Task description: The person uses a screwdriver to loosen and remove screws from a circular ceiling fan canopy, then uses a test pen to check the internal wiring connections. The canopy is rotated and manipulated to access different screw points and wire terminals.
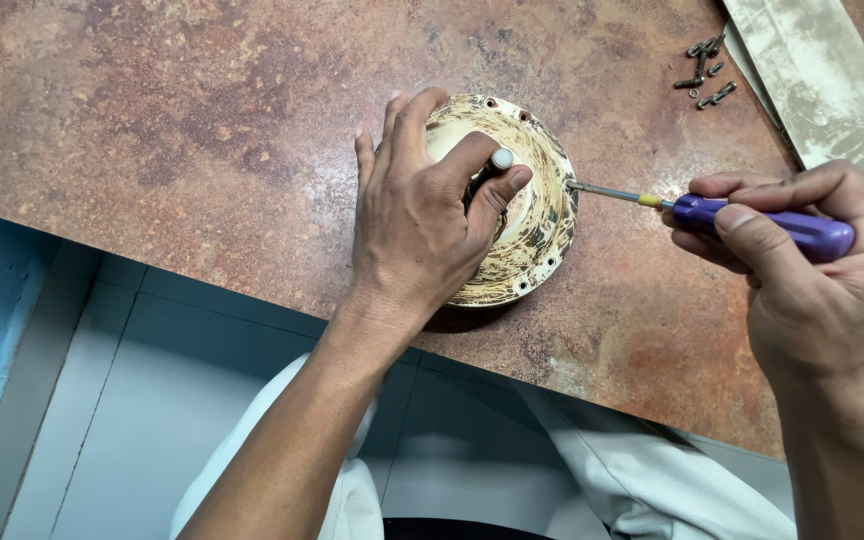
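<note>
Pressing down from the near side, the left hand (pixel 422 215) covers a round, dome-shaped housing (pixel 527 215), cream with brown mottling, which sits on the rust-coloured bench (pixel 152 120) just past its near edge, at about the middle of the view. Its fingers are spread over the dome, the thumb curled against a small grey stub (pixel 502 158) at the crown. At three o'clock from the housing, the right hand (pixel 802 270) is closed round the purple handle of a screwdriver (pixel 752 222), whose thin shaft meets the housing's rim. Judged from its look, the housing is rigid, hard-shelled and fairly light, with a smooth curve liable to slip; the flanged rim with its screw holes offers the surest hold. Farther off, at one o'clock, a cluster of loose dark screws (pixel 707 72) lies on the bench, beside a pale, stained strip (pixel 822 90) running diagonally. No packages, labels or signs are visible.
</note>
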